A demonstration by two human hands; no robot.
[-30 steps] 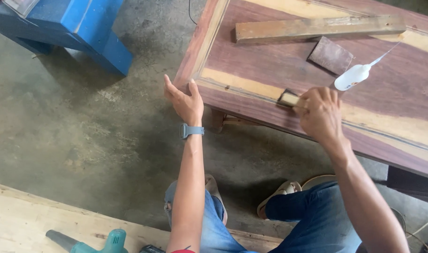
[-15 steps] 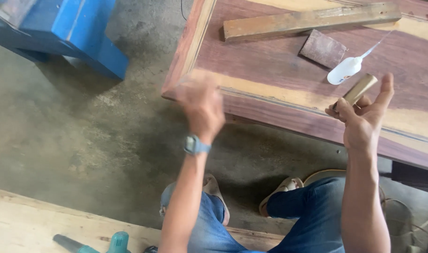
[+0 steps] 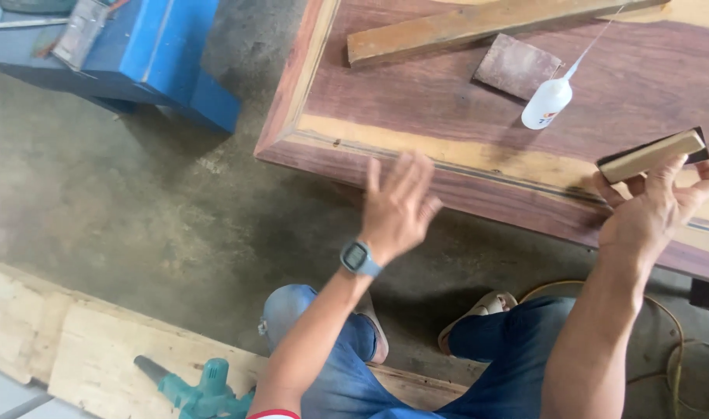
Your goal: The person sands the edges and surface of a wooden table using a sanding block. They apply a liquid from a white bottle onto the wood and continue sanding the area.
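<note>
My right hand (image 3: 655, 203) grips a small wooden block with dark sandpaper around it (image 3: 651, 155), lifted just above the near edge of a large reddish-brown wooden tabletop (image 3: 447, 93) with pale yellow streaks. My left hand (image 3: 397, 203), with a grey wristwatch, hovers open and fingers spread in front of the tabletop's near edge, holding nothing. On the tabletop lie a white squeeze bottle with a thin nozzle (image 3: 548, 101), a dark square of sandpaper (image 3: 517, 66) and a long pale wooden strip (image 3: 478, 23).
A blue bench (image 3: 145, 54) stands at the upper left on the concrete floor. A teal power tool (image 3: 195, 392) lies on a pale plywood board (image 3: 106, 357) at the lower left. My knees in blue jeans and sandals are below. A cable (image 3: 672, 341) lies at right.
My right hand lifted the sanding block off the tabletop edge and moved it right. My left hand left the tabletop's corner and swung right, opening in the air. The view shifted.
</note>
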